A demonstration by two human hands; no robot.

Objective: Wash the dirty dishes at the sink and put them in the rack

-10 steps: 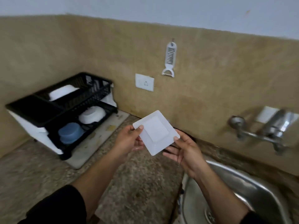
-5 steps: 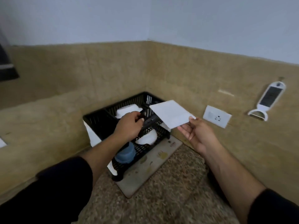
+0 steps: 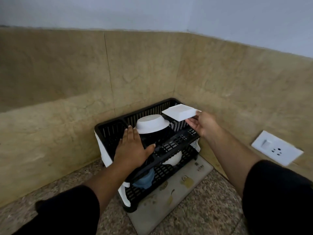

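A black two-tier dish rack [image 3: 111,131] with white legs stands in the counter's corner. My right hand [image 3: 201,124] holds a white square plate [image 3: 179,112] upside down over the right end of the top tier. My left hand [image 3: 133,148] lies flat with fingers spread over the rack's top tier, its fingertips next to an upturned white bowl [image 3: 151,123] there. On the lower tier sit a white bowl [image 3: 172,160] and a blue bowl [image 3: 144,181], both partly hidden by the rack.
The rack stands on a pale drying mat [image 3: 169,199] on the speckled granite counter [image 3: 203,209]. Tan tiled walls close in behind and at left. A white wall socket [image 3: 276,147] is at right.
The view swung left from the sink to the rack. My right hand carried the square plate over the top tier; my left hand let go of it and spread over the rack.
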